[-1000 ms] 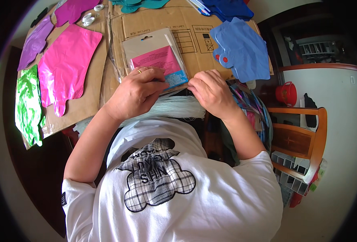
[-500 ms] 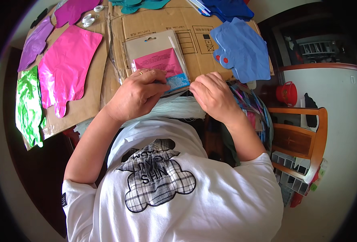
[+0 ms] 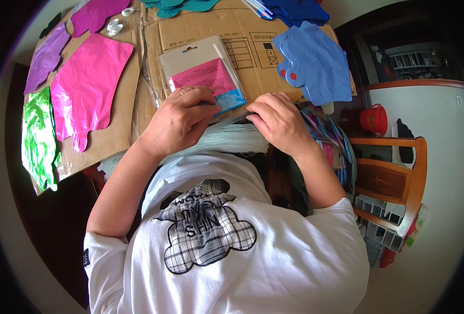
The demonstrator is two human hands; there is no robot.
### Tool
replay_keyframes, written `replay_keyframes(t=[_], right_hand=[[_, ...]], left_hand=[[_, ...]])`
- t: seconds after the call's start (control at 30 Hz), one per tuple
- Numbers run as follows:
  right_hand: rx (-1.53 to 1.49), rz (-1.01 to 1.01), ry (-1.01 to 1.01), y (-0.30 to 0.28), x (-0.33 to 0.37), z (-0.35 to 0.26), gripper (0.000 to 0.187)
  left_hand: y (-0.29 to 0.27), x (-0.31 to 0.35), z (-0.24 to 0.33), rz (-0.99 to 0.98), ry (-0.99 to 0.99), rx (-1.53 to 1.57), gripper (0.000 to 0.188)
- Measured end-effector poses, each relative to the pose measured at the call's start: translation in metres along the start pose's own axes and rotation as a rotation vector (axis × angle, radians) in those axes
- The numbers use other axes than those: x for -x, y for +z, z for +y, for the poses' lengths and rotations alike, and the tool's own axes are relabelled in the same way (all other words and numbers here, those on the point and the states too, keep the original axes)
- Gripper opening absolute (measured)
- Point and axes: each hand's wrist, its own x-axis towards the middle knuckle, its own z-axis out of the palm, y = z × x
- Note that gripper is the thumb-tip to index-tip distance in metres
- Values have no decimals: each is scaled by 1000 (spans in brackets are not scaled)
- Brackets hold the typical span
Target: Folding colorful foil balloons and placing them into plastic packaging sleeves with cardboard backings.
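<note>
A clear plastic packet [image 3: 192, 58] with a hanging hole at its far end lies in front of me, with pink and light-blue printed matter inside. My left hand [image 3: 179, 120] is closed at the packet's near left corner, its fingertips bent against the blue part. At the near right corner, my right hand [image 3: 282, 123] has thumb and fingers pressed together on the packet's clear flap [image 3: 235, 115]. That flap stretches between both hands along the near edge. My fingers partly cover the packet's near side.
Brown cardboard [image 3: 122, 125] covers the table. Foil balloons lie flat: pink [image 3: 90, 83], green [image 3: 38, 138], purple [image 3: 46, 57] and blue [image 3: 318, 68]. Small white ribbon rolls [image 3: 114, 26] and white sticks [image 3: 258, 9] lie farther back. A wooden chair [image 3: 384, 178] stands at the right.
The packet has tilted slightly and shifted a little to the left. My right thumb has come away slightly from the fingertips, and the clear flap shows more between my hands.
</note>
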Motion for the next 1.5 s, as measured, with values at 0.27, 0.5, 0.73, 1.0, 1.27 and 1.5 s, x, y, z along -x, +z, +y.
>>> replay_keyframes(t=[0.27,0.5,0.73,1.0,1.27,1.5], right_hand=[[-104,-28,49,0,-5,4,22],[-47,-25,37,0,-6,4,21],[-32,-67,11,3,-7,5,16],[-36,-147,19,0,-8,4,12],[-106,-75,68,1,-2,2,15],[-74,-106,35,-3,-2,-3,19]], left_hand=[[-3,0,1,-16,-37,0,21],[-3,0,1,-27,-20,1,20],[-4,-1,3,-38,-12,-3,19],[-4,-1,1,-48,-24,10,18],[-5,0,1,-41,-22,16,18],[-4,1,0,-42,-24,20,18]])
